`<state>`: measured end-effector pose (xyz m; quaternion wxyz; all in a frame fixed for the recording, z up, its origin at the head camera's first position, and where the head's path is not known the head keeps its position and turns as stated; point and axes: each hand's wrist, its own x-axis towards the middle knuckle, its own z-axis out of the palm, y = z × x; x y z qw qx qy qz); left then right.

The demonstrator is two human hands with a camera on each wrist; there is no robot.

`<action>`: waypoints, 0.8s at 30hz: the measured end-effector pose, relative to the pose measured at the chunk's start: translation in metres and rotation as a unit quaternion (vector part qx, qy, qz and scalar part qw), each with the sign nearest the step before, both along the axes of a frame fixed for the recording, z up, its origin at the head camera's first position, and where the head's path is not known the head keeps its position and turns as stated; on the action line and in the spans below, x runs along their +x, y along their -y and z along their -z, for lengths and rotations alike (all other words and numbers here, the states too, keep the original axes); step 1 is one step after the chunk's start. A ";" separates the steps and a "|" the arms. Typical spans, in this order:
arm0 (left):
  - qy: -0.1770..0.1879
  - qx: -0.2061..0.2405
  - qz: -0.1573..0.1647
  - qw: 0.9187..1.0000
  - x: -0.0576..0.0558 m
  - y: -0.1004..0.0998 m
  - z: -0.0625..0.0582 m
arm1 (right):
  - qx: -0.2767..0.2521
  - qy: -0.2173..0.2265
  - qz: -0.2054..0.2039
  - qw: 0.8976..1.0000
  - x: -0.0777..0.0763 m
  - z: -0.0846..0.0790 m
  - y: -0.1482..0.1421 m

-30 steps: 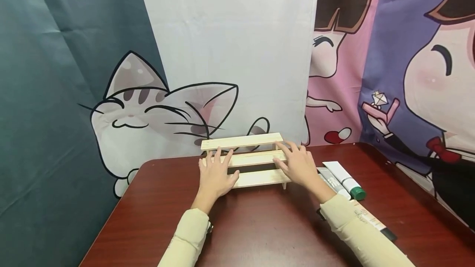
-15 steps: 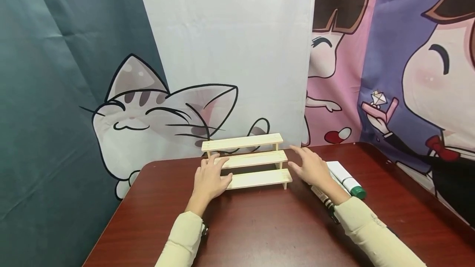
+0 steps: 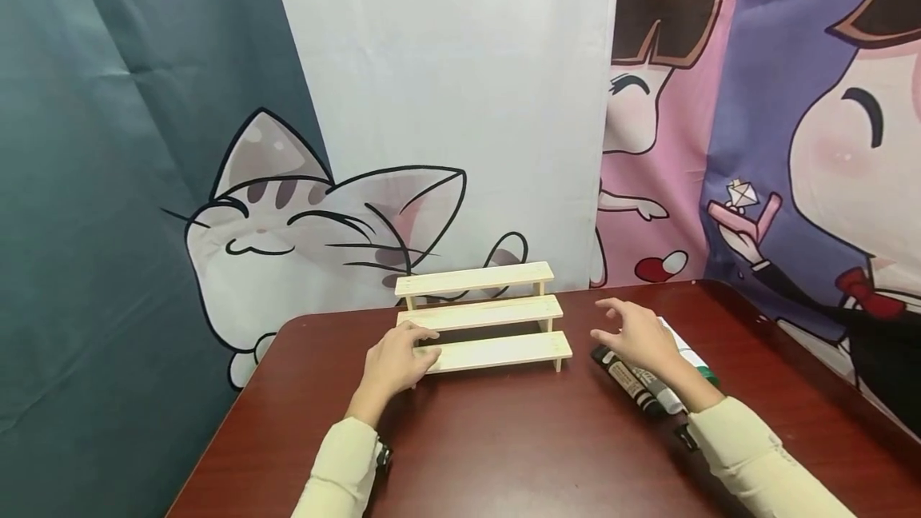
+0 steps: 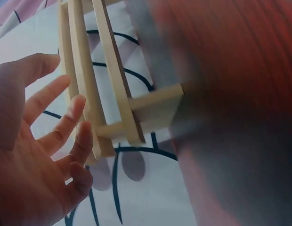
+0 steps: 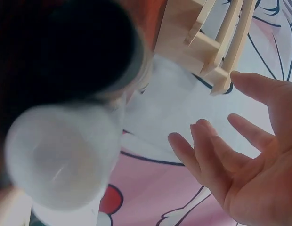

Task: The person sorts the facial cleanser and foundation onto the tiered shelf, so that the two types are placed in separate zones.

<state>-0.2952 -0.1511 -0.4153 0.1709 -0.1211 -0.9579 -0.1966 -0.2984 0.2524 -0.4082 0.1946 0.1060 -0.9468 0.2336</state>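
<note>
A three-tier wooden display rack (image 3: 496,352) stands upright at the back of the table. My left hand (image 3: 394,360) is at the rack's front left corner, its fingers loosely bent and overlapping the lowest shelf in the head view. In the left wrist view, that hand (image 4: 47,141) has spread fingers with nothing between them. My right hand (image 3: 643,340) hovers around several tubes, fingers apart and holding nothing. Below it lie a black-capped tube (image 3: 624,380) and a grey tube (image 3: 658,390); a white tube with a green cap (image 3: 687,352) is partly hidden behind it.
The reddish-brown table (image 3: 489,438) reaches back to a printed cartoon curtain (image 3: 460,102). In the right wrist view, a blurred white cap (image 5: 61,155) and a dark round cap (image 5: 85,52) fill the left side.
Both hands have come away from the rack's shelves. The left hand drew back toward the front left; the right hand moved right, over the tubes. The rack stays in place.
</note>
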 end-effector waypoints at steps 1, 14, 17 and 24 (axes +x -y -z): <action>0.008 0.007 -0.001 1.000 -0.001 0.002 0.001 | -0.001 0.007 0.000 1.000 0.001 0.000 -0.003; 0.091 0.054 0.002 0.994 -0.007 0.022 0.009 | -0.007 0.057 0.000 0.998 0.015 0.007 -0.031; 0.100 0.055 0.006 0.993 -0.009 0.025 0.010 | -0.006 0.061 -0.002 0.998 0.017 0.008 -0.034; 0.127 0.055 0.001 0.990 -0.011 0.030 0.006 | -0.007 0.067 0.002 0.998 0.024 0.012 -0.036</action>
